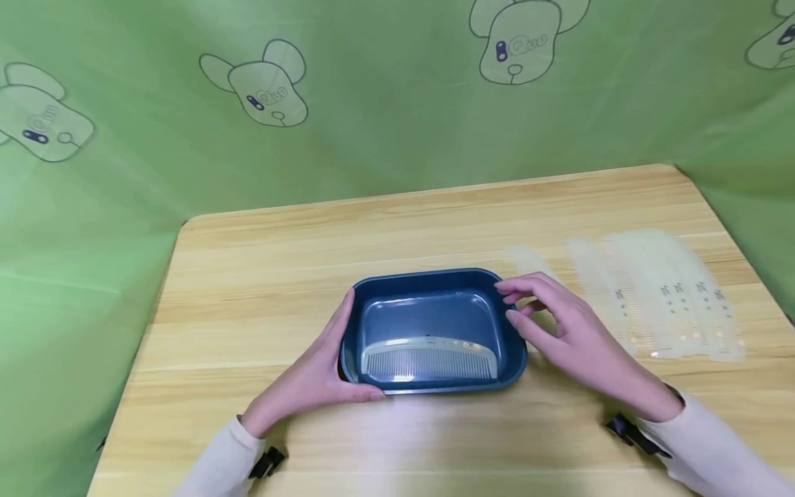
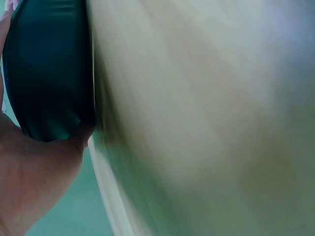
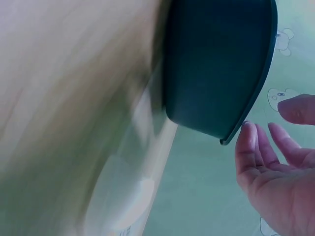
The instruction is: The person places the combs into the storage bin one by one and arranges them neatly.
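A dark blue rectangular tray with rounded corners sits on the wooden table in the head view. Inside, along its near side, lies a translucent comb, teeth toward me. My left hand grips the tray's left end, thumb along the near wall; the left wrist view shows this hand round the tray's end. At the right end my right hand has bent, spread fingers by the rim. In the right wrist view its fingertips are close to the tray edge; contact is unclear.
Several translucent combs in sleeves lie overlapping on the table's right side. Another comb lies partly behind my right hand. A green cloth with printed bear heads hangs behind the table's far edge.
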`<state>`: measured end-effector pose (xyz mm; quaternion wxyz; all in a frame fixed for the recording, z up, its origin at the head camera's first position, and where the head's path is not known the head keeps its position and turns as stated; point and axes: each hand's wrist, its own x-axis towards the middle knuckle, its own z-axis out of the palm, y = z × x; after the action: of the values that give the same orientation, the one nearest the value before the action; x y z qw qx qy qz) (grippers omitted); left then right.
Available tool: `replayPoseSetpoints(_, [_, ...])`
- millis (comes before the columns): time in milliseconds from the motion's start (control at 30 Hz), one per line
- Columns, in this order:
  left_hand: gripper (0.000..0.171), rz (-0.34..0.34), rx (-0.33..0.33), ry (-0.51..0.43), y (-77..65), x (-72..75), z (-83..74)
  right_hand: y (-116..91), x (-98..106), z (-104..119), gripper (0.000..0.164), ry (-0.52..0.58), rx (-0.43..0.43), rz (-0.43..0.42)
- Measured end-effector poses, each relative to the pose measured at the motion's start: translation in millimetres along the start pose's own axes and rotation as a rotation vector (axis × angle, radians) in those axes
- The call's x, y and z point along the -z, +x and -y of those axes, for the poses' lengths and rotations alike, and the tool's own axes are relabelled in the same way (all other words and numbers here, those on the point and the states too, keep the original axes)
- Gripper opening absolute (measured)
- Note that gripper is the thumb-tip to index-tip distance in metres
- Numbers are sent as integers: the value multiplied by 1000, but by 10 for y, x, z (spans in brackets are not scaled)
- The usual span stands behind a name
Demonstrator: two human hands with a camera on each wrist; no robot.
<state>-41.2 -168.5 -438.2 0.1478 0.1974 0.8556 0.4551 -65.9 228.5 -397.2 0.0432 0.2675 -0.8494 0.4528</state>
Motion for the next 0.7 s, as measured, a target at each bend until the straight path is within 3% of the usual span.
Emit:
replayPoseSetpoints(267, [153, -2, -6, -13, 5, -2, -9, -71, 83, -72, 53, -84, -67, -34])
replayPoseSetpoints(467, [152, -2, -17, -12, 12, -2, 0, -90, 160, -180, 53, -96, -163, 24])
replayPoseSetpoints(700, [152, 2, -23, -12, 17, 7, 12, -125, 225, -293, 66, -163, -279, 58])
